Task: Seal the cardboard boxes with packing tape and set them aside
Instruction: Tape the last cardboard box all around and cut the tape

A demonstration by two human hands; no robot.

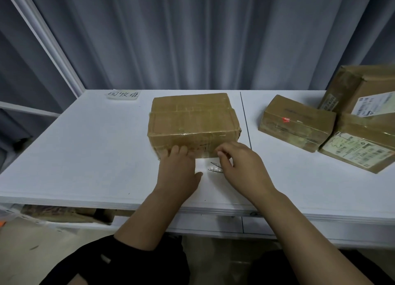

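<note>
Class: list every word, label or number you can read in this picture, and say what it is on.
"回收堆": handwritten on the white note on the table.
Shipping labels on the right-hand boxes: print too small to read.
Red mark on the small box: blurred.
Centre box: faint marks, unreadable.

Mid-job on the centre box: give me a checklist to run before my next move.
1. Centre box flat on the table: ok.
2. Top flaps closed under tape: ok.
3. Left hand steadying the near face: ok.
4. Right hand grip on a tape end: cannot tell; fingers curl at the near face.
5. Shiny object on the table below the right hand: cannot tell what; mind it.
6. Bare table between this box and the stacked boxes: ok.
</note>
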